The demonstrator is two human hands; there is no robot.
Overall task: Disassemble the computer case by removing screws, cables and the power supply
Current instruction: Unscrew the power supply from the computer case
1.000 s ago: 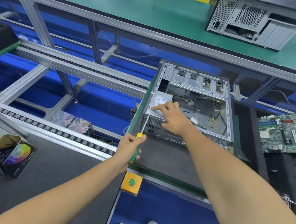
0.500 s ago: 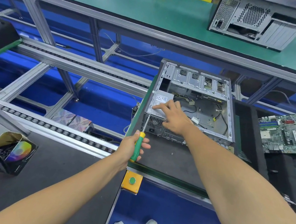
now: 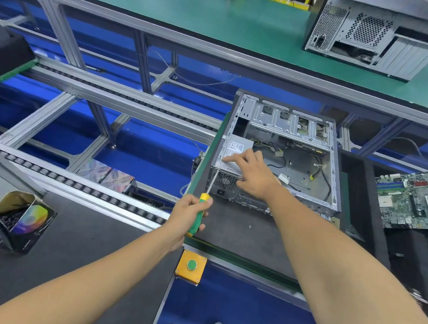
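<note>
From the head camera, we are gripping a screwdriver (image 3: pixel 199 214) in our left hand (image 3: pixel 187 215), its tip at the open computer case's (image 3: pixel 279 155) near-left corner on the dark mat (image 3: pixel 240 229). Our right hand (image 3: pixel 252 174) is resting flat-fingered on the power supply (image 3: pixel 234 148) inside.

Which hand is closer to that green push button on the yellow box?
Left. The left hand, gripping the screwdriver, sits just above the green button. The right hand is farther up, resting on the power supply.
</note>
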